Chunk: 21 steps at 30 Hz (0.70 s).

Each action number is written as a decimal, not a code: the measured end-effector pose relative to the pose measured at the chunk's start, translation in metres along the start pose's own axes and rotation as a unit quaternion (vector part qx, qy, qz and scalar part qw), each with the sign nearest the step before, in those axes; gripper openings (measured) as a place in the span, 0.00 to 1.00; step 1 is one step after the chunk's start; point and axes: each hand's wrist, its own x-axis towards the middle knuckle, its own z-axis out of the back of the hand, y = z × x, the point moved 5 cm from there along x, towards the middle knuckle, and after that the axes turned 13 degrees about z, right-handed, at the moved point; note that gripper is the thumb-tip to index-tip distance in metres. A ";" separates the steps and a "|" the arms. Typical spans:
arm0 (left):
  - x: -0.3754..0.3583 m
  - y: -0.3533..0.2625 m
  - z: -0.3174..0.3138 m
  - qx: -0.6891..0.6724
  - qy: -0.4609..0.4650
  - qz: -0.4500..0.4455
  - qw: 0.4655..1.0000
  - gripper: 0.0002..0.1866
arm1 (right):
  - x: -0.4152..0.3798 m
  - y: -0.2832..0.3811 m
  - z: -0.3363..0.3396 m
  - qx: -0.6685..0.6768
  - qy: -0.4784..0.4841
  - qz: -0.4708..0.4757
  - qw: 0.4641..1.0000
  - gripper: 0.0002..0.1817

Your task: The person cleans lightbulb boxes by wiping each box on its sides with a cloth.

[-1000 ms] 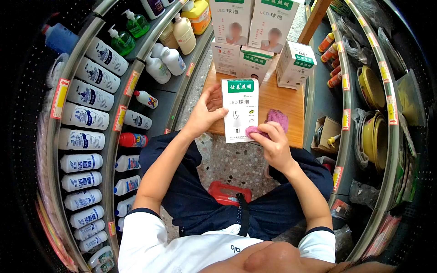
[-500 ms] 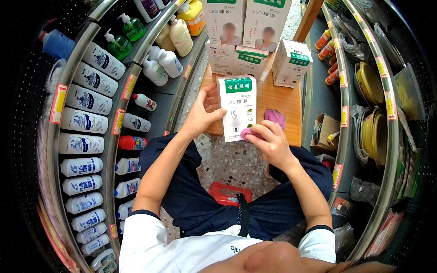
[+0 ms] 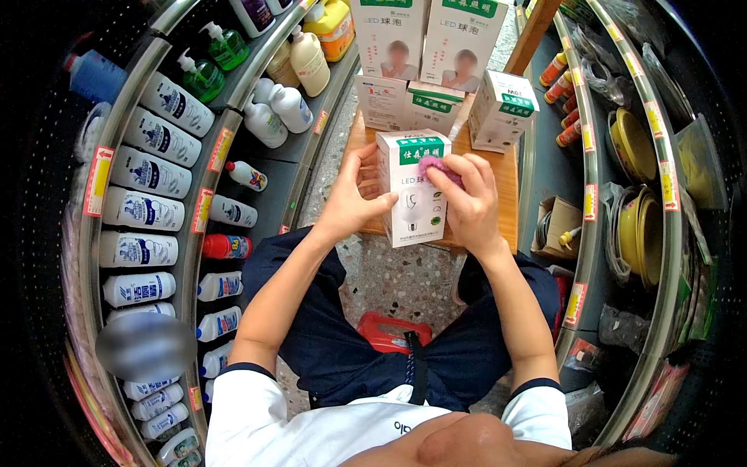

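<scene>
At the frame's centre, the left hand point(image 3: 352, 193) grasped the bulb box point(image 3: 414, 214). The right hand point(image 3: 471, 196), pinching the purple cloth point(image 3: 430, 164), had risen from the box's lower corner to the green label point(image 3: 412, 154), apparently wiping higher.

Green pump bottles point(image 3: 227, 49) shelved left; cardboard box point(image 3: 567, 212) shelved right.

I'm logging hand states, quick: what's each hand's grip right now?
Left hand: holding the bulb box.
Right hand: closed, holding the purple cloth.
</scene>
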 end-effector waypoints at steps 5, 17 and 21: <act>-0.001 -0.003 -0.001 0.012 -0.002 -0.008 1.000 0.46 | 0.015 -0.007 0.001 -0.013 -0.036 -0.006 0.999 0.19; -0.002 0.004 0.005 -0.002 -0.014 -0.001 1.000 0.45 | -0.002 0.006 -0.008 0.034 0.033 -0.004 0.999 0.17; 0.001 0.010 0.011 -0.010 -0.033 0.003 0.999 0.47 | -0.018 0.016 -0.010 0.069 0.073 0.009 0.995 0.17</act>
